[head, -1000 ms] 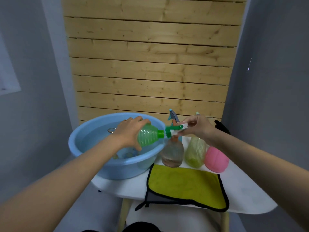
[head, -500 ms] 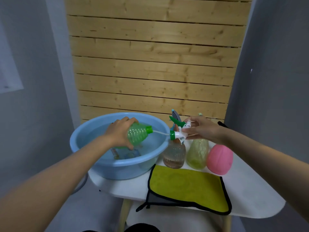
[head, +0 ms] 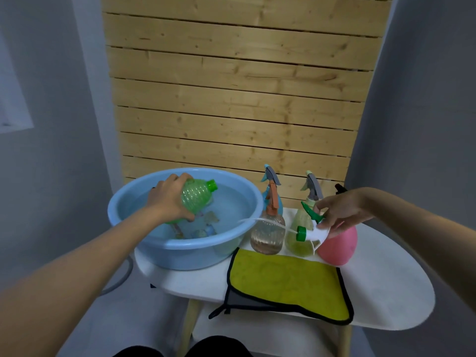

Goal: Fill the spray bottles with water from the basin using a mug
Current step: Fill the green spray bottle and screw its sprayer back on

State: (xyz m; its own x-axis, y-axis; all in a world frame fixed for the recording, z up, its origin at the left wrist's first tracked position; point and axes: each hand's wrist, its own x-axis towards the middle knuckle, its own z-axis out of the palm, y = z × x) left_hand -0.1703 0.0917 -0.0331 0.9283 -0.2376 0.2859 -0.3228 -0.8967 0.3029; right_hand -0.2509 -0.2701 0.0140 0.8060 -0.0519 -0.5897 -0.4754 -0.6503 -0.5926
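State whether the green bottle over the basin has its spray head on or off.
Off. The green bottle, held by the left hand, ends in a bare neck; the right hand holds the spray head apart.

The basin [head: 180,247] is smooth, glossy blue plastic. The green bottle [head: 197,198] is see-through plastic with a ribbed wall; the spray head [head: 315,228] is hard white and green plastic. The pink bottle [head: 340,249] looks opaque and matt. The cloth [head: 286,282] is fuzzy yellow fabric with black edging. The surface [head: 386,292] is smooth, matt white. The wall slats [head: 231,99] are bare, knotty wood.
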